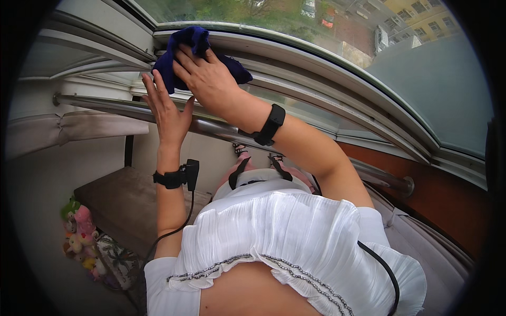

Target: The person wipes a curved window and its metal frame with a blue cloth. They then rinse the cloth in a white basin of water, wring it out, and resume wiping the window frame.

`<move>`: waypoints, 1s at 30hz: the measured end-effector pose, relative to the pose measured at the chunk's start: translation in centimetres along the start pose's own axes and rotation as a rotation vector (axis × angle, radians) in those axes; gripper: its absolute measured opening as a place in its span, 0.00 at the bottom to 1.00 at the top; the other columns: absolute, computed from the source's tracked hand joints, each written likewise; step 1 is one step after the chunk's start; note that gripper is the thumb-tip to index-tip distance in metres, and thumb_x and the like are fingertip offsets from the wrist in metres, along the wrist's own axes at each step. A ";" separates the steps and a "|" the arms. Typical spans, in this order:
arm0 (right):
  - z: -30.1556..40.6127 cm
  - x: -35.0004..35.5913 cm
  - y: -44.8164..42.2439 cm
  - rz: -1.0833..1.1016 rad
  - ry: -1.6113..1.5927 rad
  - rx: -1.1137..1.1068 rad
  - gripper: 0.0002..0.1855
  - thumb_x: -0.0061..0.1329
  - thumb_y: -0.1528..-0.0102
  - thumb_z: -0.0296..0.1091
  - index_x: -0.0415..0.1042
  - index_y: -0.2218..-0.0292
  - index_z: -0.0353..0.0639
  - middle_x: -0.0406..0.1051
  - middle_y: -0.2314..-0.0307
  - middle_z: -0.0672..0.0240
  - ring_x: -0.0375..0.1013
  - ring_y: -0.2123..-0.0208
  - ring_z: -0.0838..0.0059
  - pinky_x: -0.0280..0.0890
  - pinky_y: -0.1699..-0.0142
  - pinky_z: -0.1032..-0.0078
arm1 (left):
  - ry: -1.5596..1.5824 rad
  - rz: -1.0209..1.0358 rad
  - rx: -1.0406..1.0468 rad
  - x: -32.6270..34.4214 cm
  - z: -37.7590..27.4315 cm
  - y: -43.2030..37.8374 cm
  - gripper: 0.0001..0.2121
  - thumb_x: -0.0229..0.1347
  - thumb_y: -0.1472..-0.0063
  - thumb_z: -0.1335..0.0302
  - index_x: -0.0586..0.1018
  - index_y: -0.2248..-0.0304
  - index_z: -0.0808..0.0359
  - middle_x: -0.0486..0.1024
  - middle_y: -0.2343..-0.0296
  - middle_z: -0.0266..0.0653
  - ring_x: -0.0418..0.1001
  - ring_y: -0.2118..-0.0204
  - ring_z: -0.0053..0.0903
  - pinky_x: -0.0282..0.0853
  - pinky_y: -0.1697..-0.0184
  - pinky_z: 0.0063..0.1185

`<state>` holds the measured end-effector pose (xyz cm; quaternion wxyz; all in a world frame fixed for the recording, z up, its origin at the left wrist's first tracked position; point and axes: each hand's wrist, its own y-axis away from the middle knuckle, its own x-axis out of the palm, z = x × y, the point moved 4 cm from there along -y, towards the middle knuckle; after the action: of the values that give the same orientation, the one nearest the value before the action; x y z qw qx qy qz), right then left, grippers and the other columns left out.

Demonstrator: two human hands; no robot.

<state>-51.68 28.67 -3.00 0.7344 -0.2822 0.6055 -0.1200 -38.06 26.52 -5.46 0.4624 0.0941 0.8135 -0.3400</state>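
Note:
A dark blue cloth (pixel 170 65) lies bunched over the left end of the white window frame's sill tracks (pixel 300 77). My right hand (pixel 209 79) presses on it, with the fingers partly tucked among its folds. Just left of it and lower, my left hand (pixel 168 106) is raised with fingers spread; its fingertips are by the cloth's lower left edge, and whether they touch it I cannot tell. Both wrists wear black straps, the left one with a small black box and a cable. The window glass (pixel 431 79) rises beyond the tracks.
A round metal rail (pixel 213 128) runs across below the sill, under my hands. Sliding window frames (pixel 95 47) stand at the left. Lower left are a brown cushioned seat (pixel 122 197) and several plush toys (pixel 83 221). A grey curtain (pixel 427 237) hangs at the right; cars and buildings show far below outside.

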 end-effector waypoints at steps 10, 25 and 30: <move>-5.6 -9.8 10.6 0.170 -0.104 0.207 0.31 0.49 0.50 0.22 0.64 0.44 0.44 0.59 0.39 0.63 0.58 0.37 0.67 0.60 0.41 0.60 | 0.132 0.102 0.377 1.6 -7.9 -2.2 0.49 0.68 0.54 0.70 0.55 0.34 0.51 0.41 0.33 0.48 0.36 0.30 0.43 0.29 0.33 0.52; -11.7 -21.4 27.1 0.201 0.172 0.678 0.36 0.46 0.57 0.14 0.67 0.44 0.45 0.60 0.40 0.62 0.56 0.36 0.67 0.61 0.43 0.62 | 0.156 0.179 0.562 4.2 -16.3 -1.1 0.44 0.65 0.50 0.71 0.57 0.35 0.52 0.45 0.33 0.44 0.38 0.30 0.41 0.26 0.32 0.48; -13.7 -24.2 31.5 0.154 0.166 0.793 0.36 0.42 0.56 0.13 0.68 0.44 0.45 0.60 0.40 0.62 0.54 0.35 0.65 0.60 0.42 0.60 | 0.141 0.186 0.561 4.6 -17.5 -0.3 0.43 0.65 0.50 0.71 0.58 0.35 0.52 0.45 0.33 0.44 0.38 0.30 0.42 0.27 0.32 0.48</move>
<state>-75.78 63.08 -2.21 0.7418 0.0794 0.5886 -0.3113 -52.82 36.77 -3.16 0.3897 0.3155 0.7059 -0.5003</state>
